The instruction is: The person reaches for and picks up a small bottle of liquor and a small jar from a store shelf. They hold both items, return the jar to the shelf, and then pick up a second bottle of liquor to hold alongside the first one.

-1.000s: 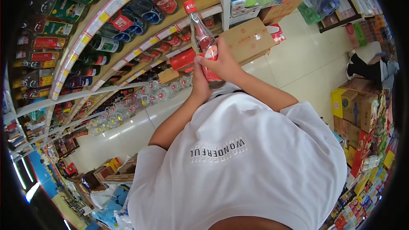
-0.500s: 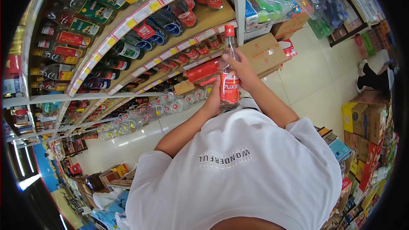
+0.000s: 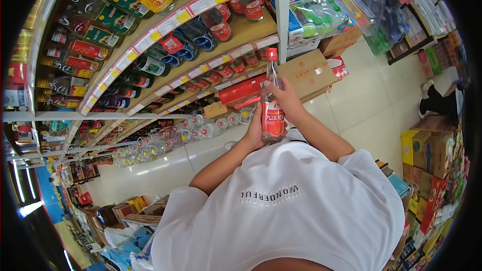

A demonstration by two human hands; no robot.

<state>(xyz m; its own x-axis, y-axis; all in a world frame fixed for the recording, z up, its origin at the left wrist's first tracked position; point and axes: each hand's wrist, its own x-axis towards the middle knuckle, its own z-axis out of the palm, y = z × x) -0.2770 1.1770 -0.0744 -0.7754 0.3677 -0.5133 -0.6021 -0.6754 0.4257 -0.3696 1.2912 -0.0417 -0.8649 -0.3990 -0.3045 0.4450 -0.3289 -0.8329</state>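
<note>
A clear glass bottle (image 3: 273, 119) with a red cap and red label is held in front of my chest, its cap pointing away from me. My left hand (image 3: 255, 126) wraps the lower part of the bottle from the left side. Higher up, my right hand (image 3: 287, 98) is closed round the bottle's shoulder, just below the neck, with the thumb across the glass. The red label faces me between the two hands. The fingers behind the bottle are mostly hidden.
Shelves (image 3: 201, 7) of bottles with price strips rise ahead and left. Large clear jugs (image 3: 201, 129) stand on the floor below. A brown carton (image 3: 311, 73) and a red box (image 3: 242, 90) lie beyond my hands. Stacked cartons (image 3: 427, 148) and a person's dark-clothed legs (image 3: 438, 103) are at right.
The bottle and both hands have come slightly lower in the view, nearer my chest. My grip on it looks the same.
</note>
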